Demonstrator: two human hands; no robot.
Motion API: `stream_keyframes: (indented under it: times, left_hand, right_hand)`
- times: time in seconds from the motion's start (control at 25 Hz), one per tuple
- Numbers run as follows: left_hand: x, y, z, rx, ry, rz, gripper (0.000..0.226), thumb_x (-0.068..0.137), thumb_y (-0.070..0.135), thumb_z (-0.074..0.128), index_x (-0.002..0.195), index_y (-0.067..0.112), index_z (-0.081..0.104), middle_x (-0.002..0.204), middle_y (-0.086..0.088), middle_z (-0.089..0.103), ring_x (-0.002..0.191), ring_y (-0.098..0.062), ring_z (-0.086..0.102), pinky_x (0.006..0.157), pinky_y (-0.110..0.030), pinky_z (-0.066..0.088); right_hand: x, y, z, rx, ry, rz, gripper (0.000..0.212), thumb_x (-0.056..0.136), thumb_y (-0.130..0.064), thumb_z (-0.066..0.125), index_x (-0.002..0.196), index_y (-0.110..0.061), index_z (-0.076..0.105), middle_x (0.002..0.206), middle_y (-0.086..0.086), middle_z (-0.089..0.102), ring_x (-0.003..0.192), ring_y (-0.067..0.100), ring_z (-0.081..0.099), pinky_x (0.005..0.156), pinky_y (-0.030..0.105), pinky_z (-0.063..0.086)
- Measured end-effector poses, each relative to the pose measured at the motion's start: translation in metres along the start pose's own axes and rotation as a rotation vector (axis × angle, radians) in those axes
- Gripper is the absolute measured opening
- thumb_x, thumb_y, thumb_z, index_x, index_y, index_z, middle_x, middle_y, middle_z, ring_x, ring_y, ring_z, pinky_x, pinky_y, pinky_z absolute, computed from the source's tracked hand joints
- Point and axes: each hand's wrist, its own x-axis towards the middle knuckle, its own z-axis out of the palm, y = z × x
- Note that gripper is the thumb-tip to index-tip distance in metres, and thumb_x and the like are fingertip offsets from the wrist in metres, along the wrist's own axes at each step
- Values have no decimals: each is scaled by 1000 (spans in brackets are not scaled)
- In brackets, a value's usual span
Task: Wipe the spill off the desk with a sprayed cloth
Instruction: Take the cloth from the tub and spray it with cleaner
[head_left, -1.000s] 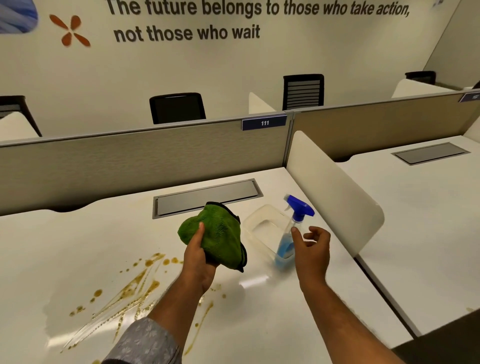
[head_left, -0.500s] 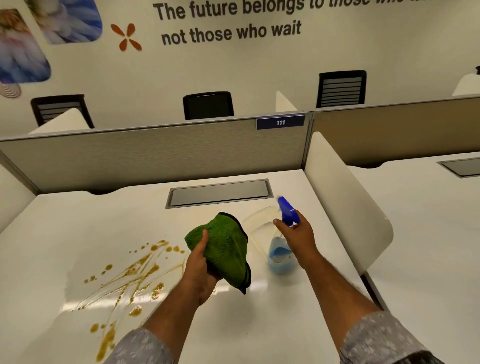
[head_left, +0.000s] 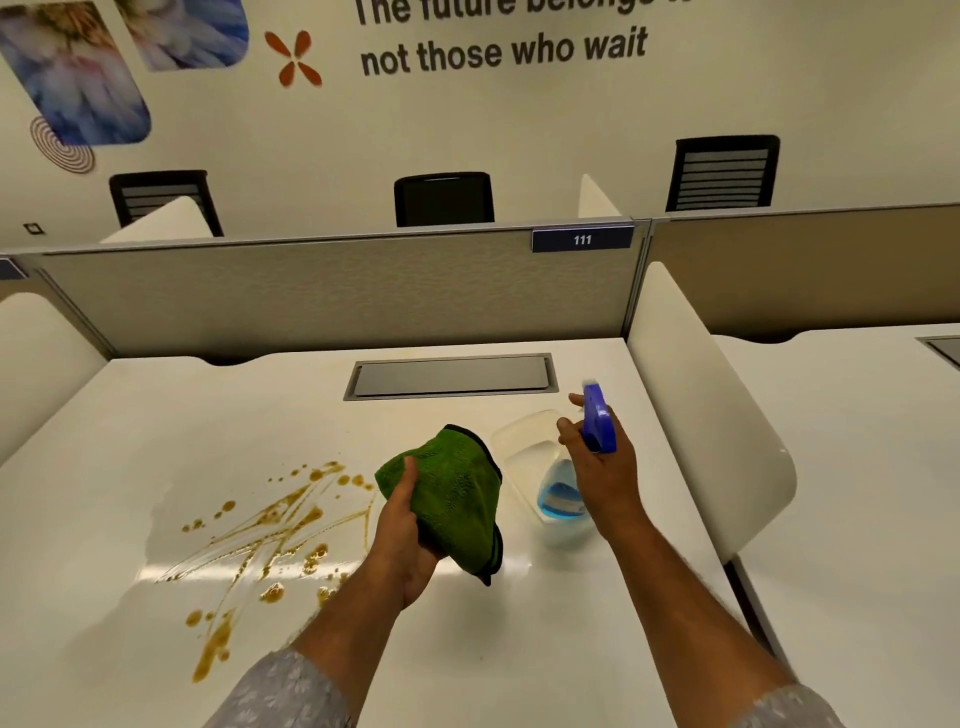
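The left hand (head_left: 402, 540) is closed around a green cloth (head_left: 452, 493), thumb pressed on its near face, holding it up off the desk (head_left: 156, 426) so that the black-edged lower corner hangs free. The right hand (head_left: 602, 467) is wrapped around the neck of a spray bottle (head_left: 563, 499), its fingers curled about the blue trigger head (head_left: 597, 418), whose nozzle points away toward the partition (head_left: 332, 296). The bottle is clear with blue liquid in its lower part; whether its base touches the desk cannot be told. Just behind the bottle, between the two hands, lies a clear plastic container (head_left: 519, 436) on the desk. The brown spill (head_left: 270, 535) spreads in streaks and drops over the white surface left of the cloth, near the left forearm. A grey cable hatch (head_left: 452, 376) is set into the desk at the back, and a label reading 111 (head_left: 582, 239) sits on the partition's top edge. Black chairs (head_left: 444, 200) stand beyond it against the lettered wall (head_left: 519, 130).
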Motion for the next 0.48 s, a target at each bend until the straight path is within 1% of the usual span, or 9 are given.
stream_keyframes:
  times: [0.08,0.12,0.2,0.24,0.28,0.36,0.4,0.44,0.48]
  left_hand:
    - [2,3,-1,-8,-16,19,67,95,64,59,143,18,61,137,-17,71,128,-39,66,112,-66,46]
    - [3,6,-2,-15,-25,32,69,94,66,58,144,18,60,137,-17,71,129,-40,66,112,-65,46]
    - [3,11,-1,-38,-40,59,74,93,71,55,146,18,60,138,-17,71,130,-40,65,113,-66,45]
    - [2,15,0,-48,-49,73,77,93,73,52,145,18,61,139,-17,71,131,-40,65,115,-65,44]
    - [1,19,3,-54,-57,83,79,93,76,50,145,18,62,139,-17,71,132,-40,65,116,-65,42]
    - [0,23,6,-56,-70,96,83,92,80,46,145,18,62,140,-17,71,133,-40,64,119,-64,40]
    - [-2,25,8,-59,-76,99,85,92,80,44,145,17,62,140,-17,70,134,-40,63,119,-64,40]
    - [-4,26,9,-61,-77,100,85,93,80,43,145,16,63,140,-18,70,135,-39,63,119,-63,40]
    - [-5,27,10,-62,-77,101,85,94,80,41,144,15,64,139,-18,71,135,-39,63,118,-62,41]
  right_hand:
    - [-15,-28,-1,3,-20,-146,46,93,-37,70,135,-24,56,120,-3,65,97,10,67,79,10,56]
    - [-24,-41,-1,-1,-48,-239,40,92,-39,69,128,-28,56,115,-6,65,95,4,66,77,6,53]
    - [-42,-60,2,-39,-132,-400,35,91,-39,70,122,-29,55,113,-9,64,97,-2,64,83,6,49]
    - [-51,-63,5,-60,-182,-433,34,92,-37,70,121,-28,57,113,-7,64,100,0,64,86,8,49]
    - [-58,-64,9,-68,-232,-434,31,92,-37,71,119,-27,59,111,-4,65,100,5,65,86,12,51]
    - [-72,-54,21,-88,-310,-392,21,95,-36,74,109,-25,65,100,0,67,90,17,65,81,31,57]
    - [-78,-47,28,-104,-326,-371,19,95,-37,75,103,-23,66,94,-1,66,84,19,65,78,38,57]
    - [-83,-41,34,-121,-324,-357,19,94,-40,75,98,-23,66,89,-2,65,81,20,63,75,39,56]
    - [-86,-34,40,-141,-316,-348,21,93,-43,74,94,-24,65,85,-2,63,78,18,62,72,36,54]
